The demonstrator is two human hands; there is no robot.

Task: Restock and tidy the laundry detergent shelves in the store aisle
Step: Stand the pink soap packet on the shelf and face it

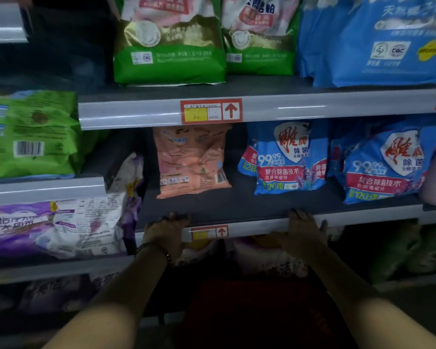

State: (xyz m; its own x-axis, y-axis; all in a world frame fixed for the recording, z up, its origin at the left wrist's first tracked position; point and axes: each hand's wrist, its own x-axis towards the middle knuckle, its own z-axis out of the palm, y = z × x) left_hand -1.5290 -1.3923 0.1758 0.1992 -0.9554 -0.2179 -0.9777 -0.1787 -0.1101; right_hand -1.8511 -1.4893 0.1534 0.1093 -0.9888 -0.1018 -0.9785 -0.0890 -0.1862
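Observation:
Both my hands grip the front edge of the middle shelf [249, 205]. My left hand [165, 231] curls over the grey price rail left of a red price tag [209, 232]. My right hand [303, 230] lies flat over the rail to the tag's right, fingers on the shelf board. On this shelf an orange-pink detergent bag [190, 161] stands back to front, alone in the middle. Two blue detergent bags [286, 159] [385, 165] stand to its right.
The upper shelf rail [136, 112] carries green bags [169, 39] and a blue bag [378, 39]. Left unit holds a green bag [28, 134] and purple bags [53, 227]. Pale bags [262, 253] lie below the held shelf. A dark red object [257, 313] is under my arms.

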